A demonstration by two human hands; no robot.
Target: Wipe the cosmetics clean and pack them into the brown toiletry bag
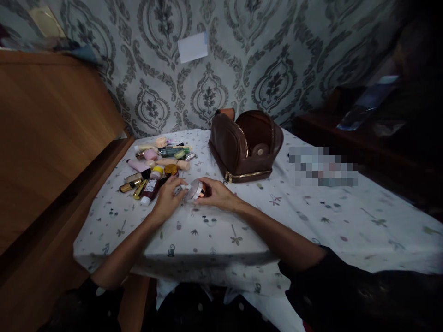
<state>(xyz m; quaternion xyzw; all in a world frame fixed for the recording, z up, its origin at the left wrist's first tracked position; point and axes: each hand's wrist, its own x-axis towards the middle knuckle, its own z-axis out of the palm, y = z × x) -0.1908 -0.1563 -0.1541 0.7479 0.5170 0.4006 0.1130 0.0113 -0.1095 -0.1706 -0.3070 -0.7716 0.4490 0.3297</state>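
Note:
My left hand (168, 196) and my right hand (217, 193) meet over a small round clear jar (194, 190) on the table. Both hands have their fingers curled around it, the left at its left side, the right at its right. The jar lies tilted on the white patterned tablecloth (311, 216). Just left of my left hand lies a heap of cosmetics (157, 163): tubes, small bottles, a gold-lidded pot and a dark red bottle with a white cap (151, 190).
An open brown leather toiletry bag (244, 145) with gold zips stands behind my hands. A wooden cabinet (48, 138) runs along the left. Patterned wallpaper backs the table. Dark furniture fills the right side.

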